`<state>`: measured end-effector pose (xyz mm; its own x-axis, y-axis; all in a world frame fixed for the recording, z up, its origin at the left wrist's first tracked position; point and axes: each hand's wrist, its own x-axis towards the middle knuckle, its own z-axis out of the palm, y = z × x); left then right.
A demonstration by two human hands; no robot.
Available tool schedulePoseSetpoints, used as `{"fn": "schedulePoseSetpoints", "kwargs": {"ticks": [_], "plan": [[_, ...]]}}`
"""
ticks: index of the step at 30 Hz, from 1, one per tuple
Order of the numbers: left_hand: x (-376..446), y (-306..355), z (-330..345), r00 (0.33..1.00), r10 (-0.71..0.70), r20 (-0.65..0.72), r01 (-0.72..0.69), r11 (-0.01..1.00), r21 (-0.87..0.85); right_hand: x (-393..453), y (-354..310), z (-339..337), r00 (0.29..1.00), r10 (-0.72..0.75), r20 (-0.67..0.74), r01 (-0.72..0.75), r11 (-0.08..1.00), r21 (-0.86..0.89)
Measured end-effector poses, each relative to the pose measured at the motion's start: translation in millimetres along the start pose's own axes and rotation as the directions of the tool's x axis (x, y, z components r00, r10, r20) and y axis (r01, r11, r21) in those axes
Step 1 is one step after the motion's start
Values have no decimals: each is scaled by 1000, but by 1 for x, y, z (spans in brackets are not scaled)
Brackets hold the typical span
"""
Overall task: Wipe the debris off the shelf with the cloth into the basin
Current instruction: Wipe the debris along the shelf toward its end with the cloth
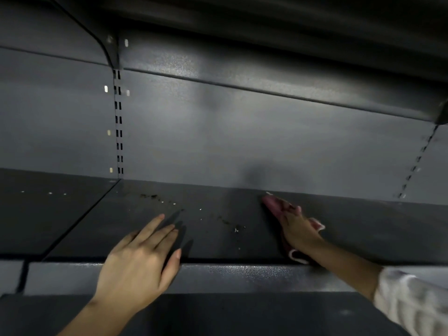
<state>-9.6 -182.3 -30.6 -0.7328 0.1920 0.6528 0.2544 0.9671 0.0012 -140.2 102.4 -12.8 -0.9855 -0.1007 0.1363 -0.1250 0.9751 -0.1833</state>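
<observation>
A dark grey metal shelf [363, 229] runs across the view. Brown and white debris [225, 221] lies scattered over its middle, with more crumbs [150, 196] near the back left corner. My right hand [299, 230] lies flat on a pink cloth [272, 204] and presses it to the shelf right of the debris, near the back wall. Cloth edges stick out past the fingertips and at the wrist. My left hand [143, 260] rests flat on the shelf's front edge with straight fingers, left of the debris. No basin is in view.
Another shelf [266, 44] hangs overhead. A slotted upright [118, 132] stands at the back left and another [417, 163] at the back right. A neighbouring shelf section [43, 214] on the left carries a few white crumbs. A lower shelf [218, 316] shows below.
</observation>
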Motion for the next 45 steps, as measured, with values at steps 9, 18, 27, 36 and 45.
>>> {"fn": "schedulePoseSetpoints", "kwargs": {"ticks": [9,18,27,36,45], "plan": [[1,2,-5,1000,22,-11,-22,1000,-2,-11,-126,17,966,-253,-45,251,889,383],[-3,-26,-22,996,-75,-38,75,997,12,51,-18,-18,996,0,-86,30,936,352],[-3,-28,-14,998,-54,-41,55,998,20,89,-73,19,965,-260,35,248,947,207],[-7,-21,-22,990,-139,-5,139,987,85,35,-150,23,838,-546,24,503,788,356],[-18,-38,-31,995,-102,19,98,983,154,-3,-51,-46,894,-434,-110,434,780,451]]}}
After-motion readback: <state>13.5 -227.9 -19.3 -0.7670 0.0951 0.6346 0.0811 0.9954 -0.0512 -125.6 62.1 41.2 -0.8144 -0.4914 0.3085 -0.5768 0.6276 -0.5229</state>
